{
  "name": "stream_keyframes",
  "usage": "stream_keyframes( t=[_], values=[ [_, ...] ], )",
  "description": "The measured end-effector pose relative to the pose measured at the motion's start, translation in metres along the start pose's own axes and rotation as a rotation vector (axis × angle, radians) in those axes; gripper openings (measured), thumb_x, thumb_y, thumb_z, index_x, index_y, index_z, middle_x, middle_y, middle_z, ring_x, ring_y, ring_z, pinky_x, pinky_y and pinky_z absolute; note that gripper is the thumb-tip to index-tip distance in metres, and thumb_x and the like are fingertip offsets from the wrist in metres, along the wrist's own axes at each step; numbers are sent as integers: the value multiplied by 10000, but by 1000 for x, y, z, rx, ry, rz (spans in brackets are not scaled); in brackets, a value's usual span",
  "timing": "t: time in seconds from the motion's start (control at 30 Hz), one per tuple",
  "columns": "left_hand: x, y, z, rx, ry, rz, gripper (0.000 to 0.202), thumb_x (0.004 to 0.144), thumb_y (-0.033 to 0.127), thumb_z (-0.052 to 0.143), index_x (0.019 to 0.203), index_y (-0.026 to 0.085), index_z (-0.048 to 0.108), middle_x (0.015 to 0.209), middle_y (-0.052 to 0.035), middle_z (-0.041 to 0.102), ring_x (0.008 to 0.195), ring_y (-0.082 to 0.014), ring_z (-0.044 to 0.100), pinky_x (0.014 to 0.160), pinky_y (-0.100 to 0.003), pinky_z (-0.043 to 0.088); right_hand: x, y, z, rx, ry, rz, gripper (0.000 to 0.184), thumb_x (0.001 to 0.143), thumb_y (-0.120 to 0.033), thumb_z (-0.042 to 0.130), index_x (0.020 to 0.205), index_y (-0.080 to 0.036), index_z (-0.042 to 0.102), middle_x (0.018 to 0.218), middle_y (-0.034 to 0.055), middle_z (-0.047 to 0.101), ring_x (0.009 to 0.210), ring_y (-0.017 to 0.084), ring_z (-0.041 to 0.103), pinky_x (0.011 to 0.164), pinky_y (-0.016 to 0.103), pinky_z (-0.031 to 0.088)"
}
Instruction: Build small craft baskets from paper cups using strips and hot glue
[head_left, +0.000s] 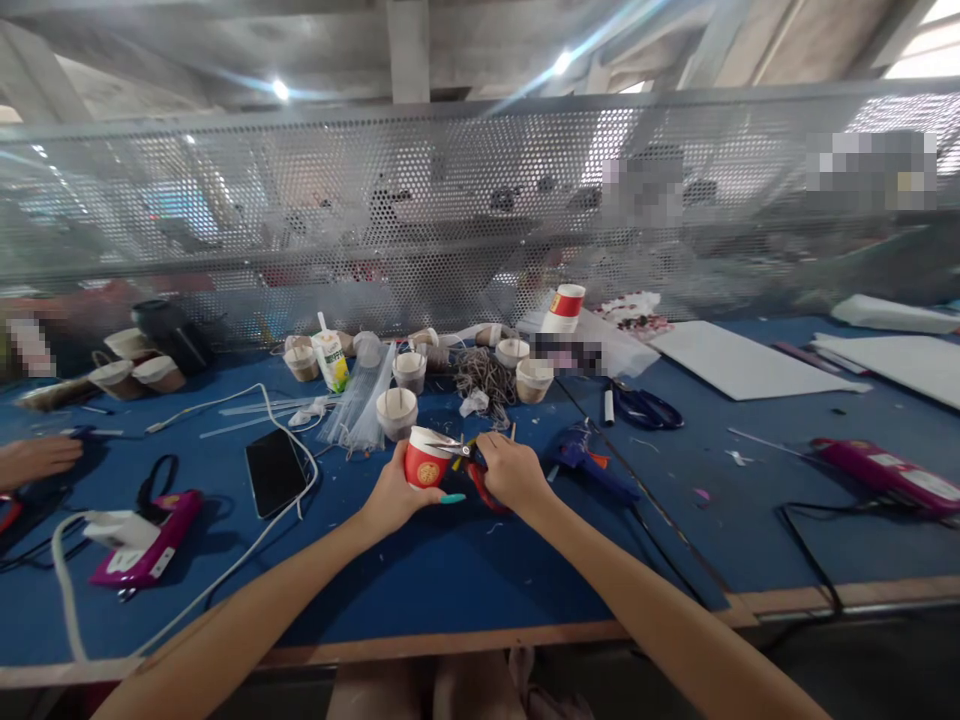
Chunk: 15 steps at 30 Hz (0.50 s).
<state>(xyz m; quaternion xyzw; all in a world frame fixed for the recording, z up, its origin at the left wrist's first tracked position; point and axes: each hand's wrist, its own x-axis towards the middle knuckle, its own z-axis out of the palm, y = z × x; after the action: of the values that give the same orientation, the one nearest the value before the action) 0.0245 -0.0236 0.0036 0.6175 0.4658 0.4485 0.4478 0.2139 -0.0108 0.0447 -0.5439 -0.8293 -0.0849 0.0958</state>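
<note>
My left hand (394,493) is wrapped round a small red paper cup (424,461), tilted with its white rim toward the right. My right hand (511,470) grips red-handled scissors (469,462), whose blades touch the cup's rim. Both hands work just above the blue table (420,570), near its middle. Just beyond the cup stands a cut-down brown paper cup (397,411).
A black phone (274,471) with a white cable lies left of my hands. A blue glue gun (587,456) and dark scissors (645,408) lie to the right. Several cut cups, twine and a stack of red cups (564,308) sit behind. Another person's hand (36,458) rests far left.
</note>
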Motion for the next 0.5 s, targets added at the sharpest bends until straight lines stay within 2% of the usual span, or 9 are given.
stream_keyframes(
  t=[0.17,0.5],
  values=[
    [0,1,-1,33,20,-1,763,499,381,779,1128,133,427,953,-79,620,810,-192,579,737,-331,493,0,2,3,7,26,-14,229,819,-233,433,949,-126,589,930,110,648,890,207,579,651,239,389],
    [-1,8,0,43,11,-2,773,488,376,783,1124,136,416,936,-65,606,787,-175,558,724,-312,476,-1,0,2,-6,113,-81,337,782,-376,498,977,-110,571,939,118,617,886,219,556,692,251,399]
  ],
)
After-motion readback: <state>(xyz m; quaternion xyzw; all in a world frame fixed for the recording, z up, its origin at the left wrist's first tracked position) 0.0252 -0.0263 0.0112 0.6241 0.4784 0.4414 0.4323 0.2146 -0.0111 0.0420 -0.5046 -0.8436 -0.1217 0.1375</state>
